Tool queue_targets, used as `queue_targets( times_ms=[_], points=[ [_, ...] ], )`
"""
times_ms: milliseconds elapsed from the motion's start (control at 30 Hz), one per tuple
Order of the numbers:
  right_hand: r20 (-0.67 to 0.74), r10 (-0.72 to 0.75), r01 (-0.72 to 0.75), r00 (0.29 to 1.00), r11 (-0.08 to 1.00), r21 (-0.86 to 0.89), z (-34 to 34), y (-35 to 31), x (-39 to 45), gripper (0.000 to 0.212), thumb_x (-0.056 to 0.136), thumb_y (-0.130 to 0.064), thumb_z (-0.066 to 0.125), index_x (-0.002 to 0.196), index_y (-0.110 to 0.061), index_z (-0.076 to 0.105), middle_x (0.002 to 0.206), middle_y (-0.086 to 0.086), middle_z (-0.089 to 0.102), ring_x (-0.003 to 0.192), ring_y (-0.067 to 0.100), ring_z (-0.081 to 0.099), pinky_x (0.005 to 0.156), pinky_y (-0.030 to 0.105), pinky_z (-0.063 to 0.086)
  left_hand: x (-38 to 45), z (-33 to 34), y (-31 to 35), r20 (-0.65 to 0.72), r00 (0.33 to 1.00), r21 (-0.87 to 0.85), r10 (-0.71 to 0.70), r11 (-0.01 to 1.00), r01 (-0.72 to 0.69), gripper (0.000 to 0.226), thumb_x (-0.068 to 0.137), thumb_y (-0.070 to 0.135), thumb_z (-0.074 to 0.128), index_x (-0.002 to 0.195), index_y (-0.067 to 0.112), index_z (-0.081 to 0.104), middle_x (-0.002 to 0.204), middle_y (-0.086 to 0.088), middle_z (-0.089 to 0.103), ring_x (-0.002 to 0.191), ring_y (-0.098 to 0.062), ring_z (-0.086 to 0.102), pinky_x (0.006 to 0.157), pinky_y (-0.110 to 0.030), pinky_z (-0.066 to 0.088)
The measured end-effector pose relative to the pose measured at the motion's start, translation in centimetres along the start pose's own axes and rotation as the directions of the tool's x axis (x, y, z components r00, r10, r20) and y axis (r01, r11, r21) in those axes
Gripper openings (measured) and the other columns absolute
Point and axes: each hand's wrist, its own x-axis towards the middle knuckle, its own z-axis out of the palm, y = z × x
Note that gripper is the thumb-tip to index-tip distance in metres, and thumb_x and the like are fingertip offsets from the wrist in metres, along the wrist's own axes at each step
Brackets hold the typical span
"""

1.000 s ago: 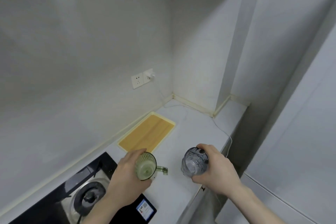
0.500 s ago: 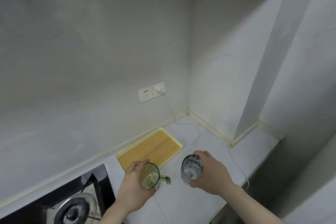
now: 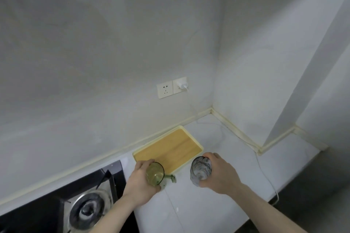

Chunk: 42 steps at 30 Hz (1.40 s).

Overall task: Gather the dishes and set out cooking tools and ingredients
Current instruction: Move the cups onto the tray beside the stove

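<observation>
My left hand [image 3: 140,181] grips a green glass cup [image 3: 155,173] with a small handle, tilted so its mouth faces me. It hangs over the near left corner of the wooden tray [image 3: 176,147], which has a pale yellow rim and lies against the back wall. My right hand [image 3: 217,172] grips a clear grey-streaked glass [image 3: 200,170], also tilted toward me, just right of the tray's near edge above the white counter [image 3: 208,204].
A gas stove [image 3: 85,208] with a black glass top sits at the lower left. A wall socket [image 3: 172,87] holds a white charger whose cable [image 3: 265,174] runs across the counter and over its front edge. Walls close in the back and right corner.
The view has tilted upward and shifted, so the hands sit lower in the frame. Both hands have carried their glasses closer to the tray, the green cup now over its corner.
</observation>
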Motion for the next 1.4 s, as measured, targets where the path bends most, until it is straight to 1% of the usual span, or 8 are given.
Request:
queue_targets(
  times_ms=[200,300,433,533,900,1200,1300,1400],
  points=[
    [0.067,-0.018,0.021,0.998,0.999,-0.05,0.0,0.0,3.2,0.094,0.055,-0.064,0.075,0.138,-0.034,0.041,0.123,-0.013,0.048,0.107,0.015,0.062,0.086,0.031,0.052,3.8,0.9,-0.8,-0.008,0.985,0.006,-0.174,0.985,0.174,0.099,0.065,0.032,0.087,0.15,0.035,0.036,0.143,0.015,0.033,0.118,-0.015,0.055,0.088,-0.024,0.054],
    [0.105,-0.03,0.04,0.994,0.996,-0.085,-0.4,-0.1,4.9,0.094,0.054,-0.065,0.074,0.136,-0.032,0.042,0.124,-0.012,0.049,0.107,0.017,0.062,0.085,0.031,0.051,5.4,2.0,-1.3,0.02,0.972,0.056,-0.236,0.971,0.234,0.098,0.066,0.028,0.085,0.15,0.033,0.034,0.145,0.011,0.033,0.112,-0.019,0.056,0.075,-0.029,0.061],
    [0.141,-0.053,0.066,0.989,0.994,-0.091,-0.9,0.2,7.3,0.097,0.048,-0.069,0.068,0.134,-0.032,0.044,0.122,-0.011,0.05,0.104,0.015,0.062,0.085,0.033,0.054,7.4,3.4,-1.7,-0.029,0.966,0.218,-0.257,0.942,0.257,0.098,0.073,0.03,0.081,0.155,0.029,0.028,0.153,0.006,0.034,0.132,-0.022,0.04,0.102,-0.035,0.051],
    [0.156,-0.068,0.085,0.985,0.99,-0.109,-1.0,0.2,8.8,0.102,0.042,-0.073,0.06,0.134,-0.031,0.044,0.121,-0.011,0.049,0.105,0.015,0.062,0.083,0.03,0.053,8.5,4.1,-2.3,-0.029,0.96,0.255,-0.279,0.926,0.277,0.095,0.079,0.036,0.078,0.157,0.028,0.024,0.156,0.006,0.032,0.136,-0.023,0.037,0.11,-0.036,0.044],
    [0.22,-0.136,0.174,0.966,0.972,-0.161,0.2,-1.1,13.9,0.093,0.049,-0.07,0.065,0.132,-0.034,0.044,0.127,-0.013,0.051,0.111,0.015,0.06,0.086,0.031,0.053,10.6,6.1,-3.7,0.023,0.937,0.229,-0.347,0.915,0.333,0.092,0.086,0.035,0.072,0.159,0.027,0.017,0.164,0.007,0.021,0.143,-0.024,0.035,0.116,-0.037,0.039],
    [0.282,-0.157,0.207,0.946,0.966,-0.157,3.8,-3.8,17.4,0.09,0.052,-0.066,0.075,0.13,-0.033,0.046,0.129,-0.014,0.051,0.114,0.016,0.059,0.087,0.029,0.053,10.0,5.8,-4.5,0.094,0.951,0.316,-0.296,0.914,0.253,0.094,0.088,0.012,0.065,0.159,0.038,0.009,0.168,0.015,-0.009,0.156,-0.023,0.002,0.121,-0.041,0.032],
    [0.31,-0.158,0.215,0.938,0.963,-0.161,5.7,-4.6,17.9,0.091,0.053,-0.063,0.078,0.133,-0.031,0.045,0.13,-0.012,0.05,0.113,0.019,0.061,0.088,0.029,0.052,9.4,5.7,-4.1,0.034,0.954,0.295,-0.298,0.915,0.275,0.097,0.083,0.008,0.064,0.159,0.035,0.01,0.168,0.012,-0.006,0.155,-0.024,0.005,0.121,-0.041,0.031],
    [0.316,-0.158,0.227,0.936,0.954,-0.195,7.5,-5.0,18.2,0.091,0.055,-0.061,0.08,0.133,-0.03,0.044,0.13,-0.011,0.051,0.111,0.02,0.062,0.084,0.029,0.051,8.9,5.9,-4.2,0.008,0.947,0.283,-0.322,0.909,0.306,0.091,0.085,0.021,0.064,0.159,0.032,0.012,0.168,0.009,0.003,0.151,-0.024,0.016,0.12,-0.041,0.031]
  ],
)
